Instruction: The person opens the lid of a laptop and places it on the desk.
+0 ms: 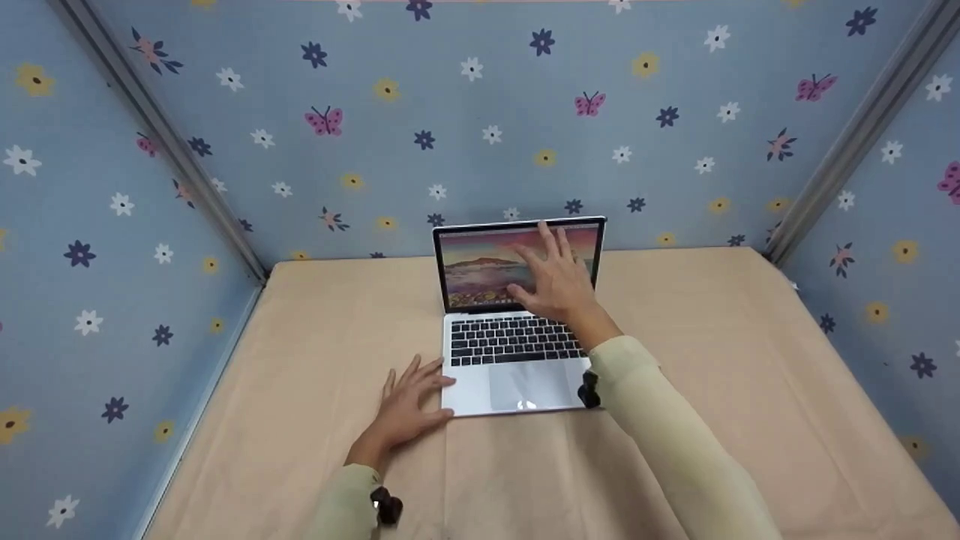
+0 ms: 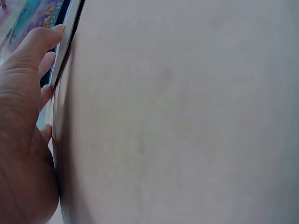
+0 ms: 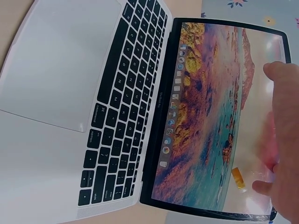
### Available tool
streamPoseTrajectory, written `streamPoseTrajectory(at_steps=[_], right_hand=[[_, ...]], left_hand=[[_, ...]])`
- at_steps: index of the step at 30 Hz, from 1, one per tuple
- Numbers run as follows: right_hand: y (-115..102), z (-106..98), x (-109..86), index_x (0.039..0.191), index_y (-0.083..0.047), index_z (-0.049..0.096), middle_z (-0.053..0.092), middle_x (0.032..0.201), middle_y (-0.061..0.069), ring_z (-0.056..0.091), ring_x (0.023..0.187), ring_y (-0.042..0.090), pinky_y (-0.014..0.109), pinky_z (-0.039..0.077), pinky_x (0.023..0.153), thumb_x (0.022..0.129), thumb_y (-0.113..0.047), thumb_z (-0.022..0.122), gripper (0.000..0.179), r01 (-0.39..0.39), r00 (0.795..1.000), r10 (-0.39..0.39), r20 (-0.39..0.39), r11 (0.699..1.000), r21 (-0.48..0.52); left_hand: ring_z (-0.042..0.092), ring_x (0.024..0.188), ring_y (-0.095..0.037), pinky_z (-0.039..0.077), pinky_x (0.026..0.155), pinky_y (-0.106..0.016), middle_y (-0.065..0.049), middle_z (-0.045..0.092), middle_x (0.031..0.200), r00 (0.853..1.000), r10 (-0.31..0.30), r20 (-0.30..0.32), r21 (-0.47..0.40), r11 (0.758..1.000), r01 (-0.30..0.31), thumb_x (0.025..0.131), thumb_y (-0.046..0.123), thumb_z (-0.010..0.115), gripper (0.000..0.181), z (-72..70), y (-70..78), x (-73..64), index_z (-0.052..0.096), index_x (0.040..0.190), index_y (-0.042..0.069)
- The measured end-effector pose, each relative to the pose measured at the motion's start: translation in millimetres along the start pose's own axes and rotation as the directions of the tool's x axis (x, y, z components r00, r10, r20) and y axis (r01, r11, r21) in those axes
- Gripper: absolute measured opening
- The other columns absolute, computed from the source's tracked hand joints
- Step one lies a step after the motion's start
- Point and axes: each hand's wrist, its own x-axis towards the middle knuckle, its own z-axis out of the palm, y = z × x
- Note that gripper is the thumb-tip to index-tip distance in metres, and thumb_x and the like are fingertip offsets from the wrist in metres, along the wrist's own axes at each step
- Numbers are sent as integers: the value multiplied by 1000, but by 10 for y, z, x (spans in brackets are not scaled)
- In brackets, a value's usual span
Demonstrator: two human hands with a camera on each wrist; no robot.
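Note:
An open silver laptop stands on the cloth-covered table, its screen lit with a coastal landscape and a row of icons. My left hand rests at the base's left side, fingers spread, thumb at the front left corner; in the left wrist view the thumb lies over the laptop's edge. My right hand reaches over the keyboard with fingers spread in front of the screen's right half, the longest fingertips at its top edge. Whether they touch the edge cannot be made out. That hand hides part of the screen.
A peach cloth covers the table on both sides of the laptop. Close behind the screen rises a blue patterned wall panel. Further panels stand at left and right, joined by grey metal posts. A dark wrist-worn device sits at the left cuff.

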Motion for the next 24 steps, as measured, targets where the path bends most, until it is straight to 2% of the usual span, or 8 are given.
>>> streamPoseTrajectory(at_steps=[6,10,17,24], right_hand=[[20,53,-53,172,-29,45,27,186,23,24,175,51,80,45,126,106,-53,69,74,36,994,-38,-101,999,-22],[52,84,-76,171,-27,47,38,180,24,28,174,49,77,48,126,107,-54,67,73,37,992,-45,-120,997,-64],[105,84,-84,172,-27,46,36,184,18,27,176,44,75,47,127,108,-57,62,72,23,997,-31,-72,994,-111],[95,62,-43,173,-29,44,29,188,13,32,174,41,76,44,129,108,-61,60,74,-4,1000,1,-20,992,-124]], left_hand=[[20,176,-52,-3,137,-85,-8,49,180,1000,10,2,-12,1000,-10,93,39,87,51,-2,0,-2,76,140,23],[20,176,-52,-3,137,-85,-7,49,180,1000,17,-2,-8,1000,-17,93,40,87,51,1,-5,-3,76,141,24],[23,174,-55,-1,135,-87,-11,51,177,999,37,-26,-22,999,-38,91,38,88,50,22,-9,-29,77,138,23],[20,176,-51,-4,137,-85,-8,48,180,1000,8,-6,-13,1000,-8,93,40,87,52,4,8,-12,76,141,23]])
